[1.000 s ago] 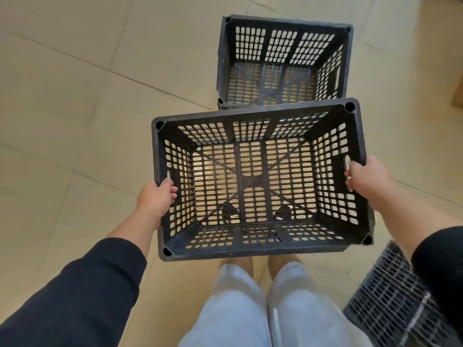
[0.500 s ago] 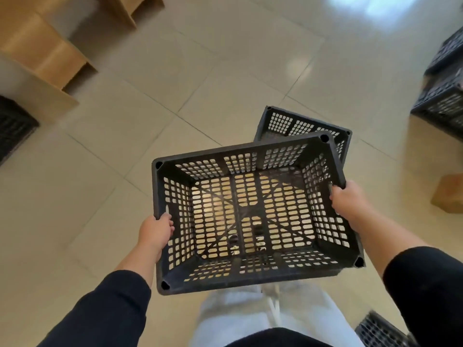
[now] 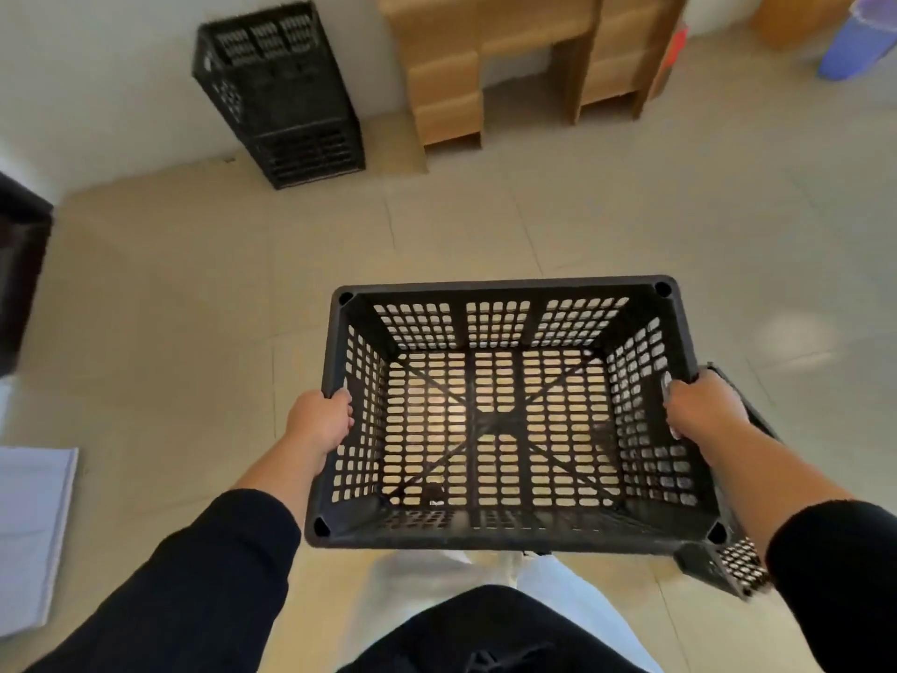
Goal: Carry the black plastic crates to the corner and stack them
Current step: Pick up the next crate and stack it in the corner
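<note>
I hold an empty black slotted plastic crate [image 3: 500,293] level in front of me, above the tiled floor. My left hand [image 3: 318,420] grips its left side wall and my right hand [image 3: 704,405] grips its right side wall. A tall stack of black crates [image 3: 279,89] stands against the white wall at the far left. Part of another black crate [image 3: 733,565] shows on the floor behind my right arm.
Wooden shelf units [image 3: 514,65] stand along the wall to the right of the stack. A blue bin [image 3: 854,41] sits at the far right. A dark piece of furniture [image 3: 19,264] is at the left edge, with a pale sheet [image 3: 29,527] below it.
I have turned with the crate held in both hands. The floor crate has slipped behind my right arm, and the stack by the wall and the shelves have come into view ahead.
</note>
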